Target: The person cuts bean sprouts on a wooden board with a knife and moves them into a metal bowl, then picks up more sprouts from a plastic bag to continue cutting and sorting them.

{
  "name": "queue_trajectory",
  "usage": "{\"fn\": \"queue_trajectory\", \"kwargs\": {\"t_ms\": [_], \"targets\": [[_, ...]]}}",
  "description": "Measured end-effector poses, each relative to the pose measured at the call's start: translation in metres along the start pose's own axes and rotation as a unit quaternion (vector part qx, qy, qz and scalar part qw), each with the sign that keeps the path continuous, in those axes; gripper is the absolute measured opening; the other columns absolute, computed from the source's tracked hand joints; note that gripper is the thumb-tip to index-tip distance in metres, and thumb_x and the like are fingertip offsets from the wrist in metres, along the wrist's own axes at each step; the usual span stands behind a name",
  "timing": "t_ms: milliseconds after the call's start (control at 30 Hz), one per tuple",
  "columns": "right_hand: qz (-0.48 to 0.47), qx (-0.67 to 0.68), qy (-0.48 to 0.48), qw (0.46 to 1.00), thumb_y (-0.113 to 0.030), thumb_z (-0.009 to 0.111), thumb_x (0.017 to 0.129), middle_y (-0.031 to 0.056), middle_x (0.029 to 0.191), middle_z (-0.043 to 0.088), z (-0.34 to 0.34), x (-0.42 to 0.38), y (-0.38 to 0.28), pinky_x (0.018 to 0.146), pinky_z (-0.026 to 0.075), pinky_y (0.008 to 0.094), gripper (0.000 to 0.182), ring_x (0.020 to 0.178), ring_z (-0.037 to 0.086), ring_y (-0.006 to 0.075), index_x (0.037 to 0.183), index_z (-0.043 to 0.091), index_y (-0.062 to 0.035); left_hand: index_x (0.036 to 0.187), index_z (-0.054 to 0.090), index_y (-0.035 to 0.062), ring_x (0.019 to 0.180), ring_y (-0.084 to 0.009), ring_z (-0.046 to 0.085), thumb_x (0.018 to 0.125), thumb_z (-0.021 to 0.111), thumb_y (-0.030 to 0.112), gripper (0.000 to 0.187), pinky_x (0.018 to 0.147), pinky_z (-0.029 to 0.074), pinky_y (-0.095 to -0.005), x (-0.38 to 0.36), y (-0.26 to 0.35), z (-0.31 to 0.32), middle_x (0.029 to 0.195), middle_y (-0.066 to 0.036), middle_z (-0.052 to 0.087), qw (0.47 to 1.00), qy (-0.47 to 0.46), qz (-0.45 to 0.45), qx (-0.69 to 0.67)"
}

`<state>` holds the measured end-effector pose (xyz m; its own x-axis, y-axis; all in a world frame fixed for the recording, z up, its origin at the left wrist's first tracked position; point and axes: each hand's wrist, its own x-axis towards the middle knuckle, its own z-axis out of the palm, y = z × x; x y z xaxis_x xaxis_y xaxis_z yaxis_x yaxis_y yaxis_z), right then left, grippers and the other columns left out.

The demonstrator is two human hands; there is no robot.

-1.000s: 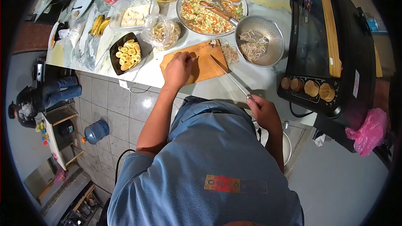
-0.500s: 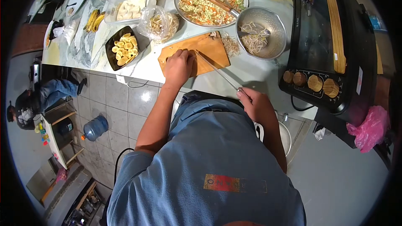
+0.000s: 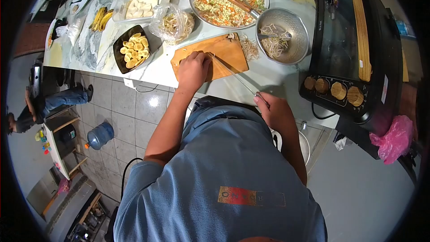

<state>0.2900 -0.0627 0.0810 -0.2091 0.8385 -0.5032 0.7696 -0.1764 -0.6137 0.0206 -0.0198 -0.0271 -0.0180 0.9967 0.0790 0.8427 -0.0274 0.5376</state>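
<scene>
My left hand (image 3: pixel 192 71) rests on the wooden cutting board (image 3: pixel 232 56), its fingers curled down over something mostly hidden beneath them. In my right hand (image 3: pixel 275 111) is the handle of a long thin knife (image 3: pixel 236 75). The blade slants across the board, its tip close beside my left fingers. Small whitish scraps (image 3: pixel 231 36) lie at the board's top edge, and a small heap of thin root-like trimmings (image 3: pixel 249 48) sits just right of it.
Around the board stand a black bowl of banana slices (image 3: pixel 135 54), a bag of sprouts (image 3: pixel 172 26), a tray of shredded vegetables (image 3: pixel 212 6), a metal pot with sprouts (image 3: pixel 293 47) and a toaster oven (image 3: pixel 340 40). Another person (image 3: pixel 40 107) is at far left.
Both hands and the knife keep nearly the same place on the board. The whole view has shifted slightly. The other person at far left has changed posture, with an arm now showing.
</scene>
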Motion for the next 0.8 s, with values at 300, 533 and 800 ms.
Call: {"fn": "queue_trajectory", "kwargs": {"t_ms": [300, 533, 800], "targets": [[0.011, -0.002, 0.004, 1.0, -0.031, 0.057, 0.098, 0.0223, 0.08, 0.063, 0.003, 0.001, -0.004, 0.067, 0.047, 0.0443, 0.028, 0.073, 0.058, 0.04, 0.1, 0.067, -0.0044, 0.092, 0.071, 0.0042, 0.082, -0.0368, 0.067, 0.089, 0.068, 0.019, 0.016, 0.076, 0.053, -0.0446, 0.0, -0.002, 0.0, 0.089, -0.016, 0.068, 1.0, -0.007, 0.003, 0.003], [0.009, -0.039, 0.03, 0.999, -0.033, 0.057, 0.098, 0.0229, 0.083, 0.066, 0.013, 0.0, -0.005, 0.07, 0.05, 0.0439, 0.031, 0.081, 0.066, 0.0428, 0.106, 0.068, -0.0049, 0.093, 0.071, 0.0045, 0.083, -0.0367, 0.067, 0.089, 0.068, 0.019, 0.015, 0.076, 0.053, -0.0448, 0.001, 0.0, -0.003, 0.09, -0.016, 0.068, 1.0, -0.006, 0.009, -0.014], [0.022, -0.047, 0.041, 0.998, -0.037, 0.057, 0.098, 0.0217, 0.089, 0.07, 0.014, -0.006, -0.001, 0.077, 0.053, 0.0493, 0.032, 0.087, 0.067, 0.0445, 0.106, 0.07, -0.0079, 0.088, 0.07, 0.0057, 0.08, -0.0339, 0.067, 0.088, 0.068, 0.018, 0.012, 0.074, 0.052, -0.0448, 0.0, -0.008, -0.001, 0.087, -0.014, 0.068, 1.0, 0.008, 0.027, 0.006]]}}
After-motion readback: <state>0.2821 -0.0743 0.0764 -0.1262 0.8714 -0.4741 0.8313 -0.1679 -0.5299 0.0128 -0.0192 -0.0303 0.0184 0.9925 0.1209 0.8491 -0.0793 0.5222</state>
